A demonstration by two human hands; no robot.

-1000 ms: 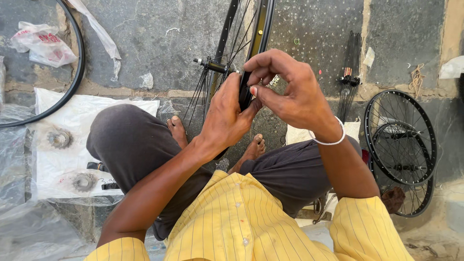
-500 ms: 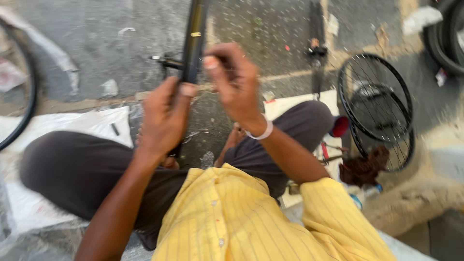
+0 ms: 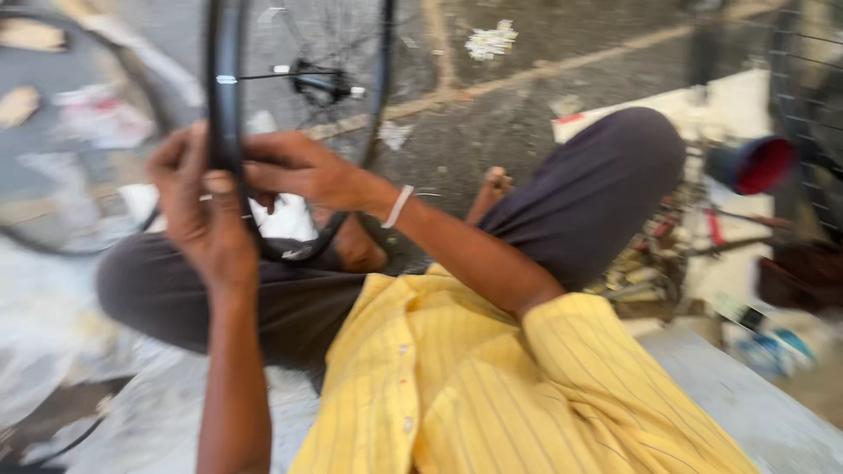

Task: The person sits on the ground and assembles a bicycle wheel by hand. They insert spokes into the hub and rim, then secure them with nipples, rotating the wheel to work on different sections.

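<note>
A black bicycle wheel rim point(image 3: 226, 53) with thin spokes and a hub point(image 3: 320, 83) stands upright in front of me, over my crossed legs. My left hand point(image 3: 198, 215) grips the near part of the rim from the left, thumb on top. My right hand point(image 3: 299, 171), with a white band at the wrist, pinches the same stretch of rim from the right. Both hands meet at the rim. The view is blurred and tilted.
I sit on a grey concrete floor in dark trousers and a yellow striped shirt. Another wheel point(image 3: 61, 219) lies at the left on white sheeting. At the right are a red-and-blue cup-like object point(image 3: 751, 165), a spoked wheel point(image 3: 812, 105) and small tools and parts point(image 3: 650, 259).
The camera has swung and tilted to the right, so the wheel and both hands now sit at the left of the view. Both hands stay on the rim.
</note>
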